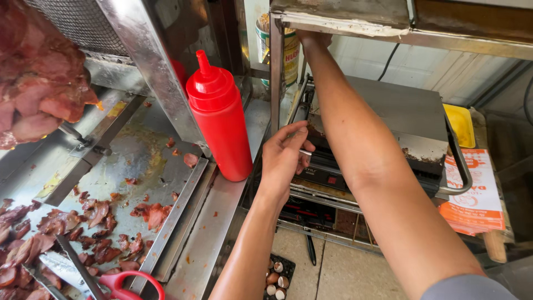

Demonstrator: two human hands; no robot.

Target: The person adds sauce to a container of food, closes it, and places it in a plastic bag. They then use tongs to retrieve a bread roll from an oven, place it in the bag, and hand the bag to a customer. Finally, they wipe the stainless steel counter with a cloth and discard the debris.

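Two bare hands at a metal press grill beside a meat counter.

The left hand (286, 158) pinches a thin metal rod at the front edge of the press grill (383, 119), fingers nearly closed. The right hand (312, 38) reaches up behind the shelf frame near a yellow tin (290, 53); its grip is hidden, so I cannot tell. A red squeeze bottle (219, 116) stands just left, on the counter (214, 222).

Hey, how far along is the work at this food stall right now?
Done: sliced meat lies cut on the steel tray, with red-handled scissors set down beside it. In hand: the left hand pinches something small at the contact grill, while the right hand reaches up behind the shelf frame. Left: the grill is shut and no bread shows; the red squeeze bottle stands capped.
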